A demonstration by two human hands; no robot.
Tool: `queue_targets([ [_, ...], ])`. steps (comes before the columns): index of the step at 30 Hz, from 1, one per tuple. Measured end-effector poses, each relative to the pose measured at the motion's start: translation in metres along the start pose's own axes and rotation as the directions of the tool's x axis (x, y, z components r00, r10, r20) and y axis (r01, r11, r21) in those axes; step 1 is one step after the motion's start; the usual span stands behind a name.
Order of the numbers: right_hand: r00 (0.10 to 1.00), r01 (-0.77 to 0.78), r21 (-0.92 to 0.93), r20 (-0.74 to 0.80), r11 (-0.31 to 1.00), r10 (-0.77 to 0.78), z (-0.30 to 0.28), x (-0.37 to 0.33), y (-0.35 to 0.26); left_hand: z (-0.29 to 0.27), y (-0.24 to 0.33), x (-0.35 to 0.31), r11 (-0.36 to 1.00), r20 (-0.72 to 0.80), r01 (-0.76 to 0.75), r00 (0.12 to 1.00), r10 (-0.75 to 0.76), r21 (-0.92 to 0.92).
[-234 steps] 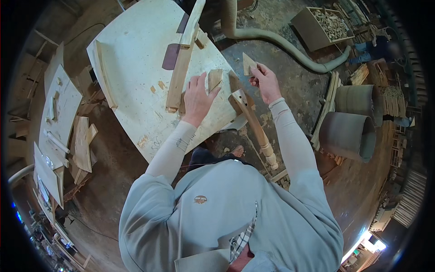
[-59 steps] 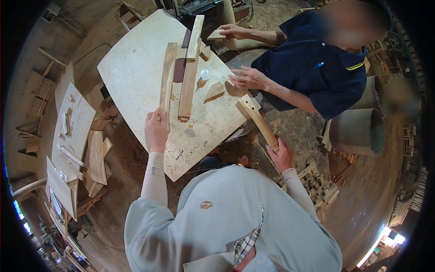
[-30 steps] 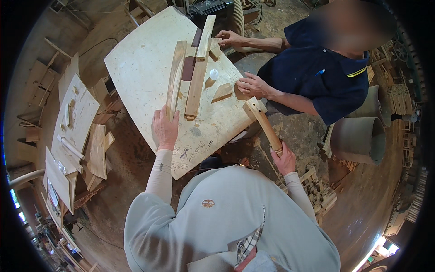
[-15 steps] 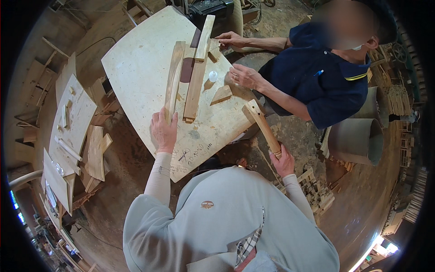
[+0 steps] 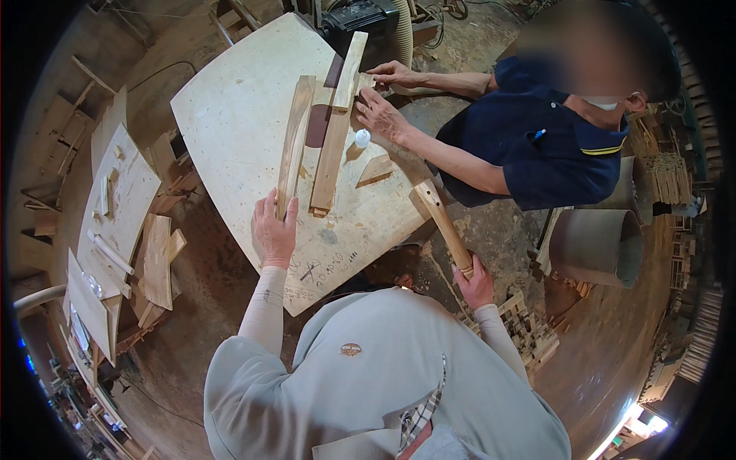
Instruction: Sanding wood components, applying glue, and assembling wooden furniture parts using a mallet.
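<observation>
My left hand [image 5: 275,234] is closed around the near end of a long, slightly curved wooden bar [image 5: 296,138] lying on the pale tabletop [image 5: 238,100]. Off the table's right corner, my right hand [image 5: 474,284] grips the lower end of a wooden piece with drilled holes [image 5: 445,228], its far end tilted up toward the board. Beside the left bar lie a longer wooden bar [image 5: 330,165] and, across its far end, another curved wooden piece [image 5: 350,69]. Dark reddish strips [image 5: 317,126] show between them.
Across the table a person in a dark shirt has both hands [image 5: 383,115] at the far wooden pieces. A small white bottle [image 5: 363,138] and a wooden wedge [image 5: 375,170] sit nearby. Boards [image 5: 115,184] are stacked at left; a large drum [image 5: 594,245] stands at right.
The other person's nearer hand has moved from beside the bottle up and left onto the far wooden pieces. My hands keep their grips, with only slight shifts in the view.
</observation>
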State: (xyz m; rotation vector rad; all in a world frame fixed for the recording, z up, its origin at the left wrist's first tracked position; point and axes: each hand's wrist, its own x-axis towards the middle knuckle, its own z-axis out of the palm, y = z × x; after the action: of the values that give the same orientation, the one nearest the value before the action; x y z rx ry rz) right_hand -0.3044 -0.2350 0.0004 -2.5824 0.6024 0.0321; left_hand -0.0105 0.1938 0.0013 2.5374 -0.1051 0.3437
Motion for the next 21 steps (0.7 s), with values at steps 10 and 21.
queue_targets([
  [10,1.000,0.017,-0.011,-0.005,1.000,-0.017,-0.002,0.002,-0.002,0.003,0.004,0.028,0.990,0.016,0.118,0.993,-0.117,-0.079],
  [21,0.999,-0.024,0.018,0.026,1.000,0.023,-0.006,0.002,-0.007,0.005,-0.013,0.034,0.974,-0.029,0.084,0.995,-0.092,-0.208],
])
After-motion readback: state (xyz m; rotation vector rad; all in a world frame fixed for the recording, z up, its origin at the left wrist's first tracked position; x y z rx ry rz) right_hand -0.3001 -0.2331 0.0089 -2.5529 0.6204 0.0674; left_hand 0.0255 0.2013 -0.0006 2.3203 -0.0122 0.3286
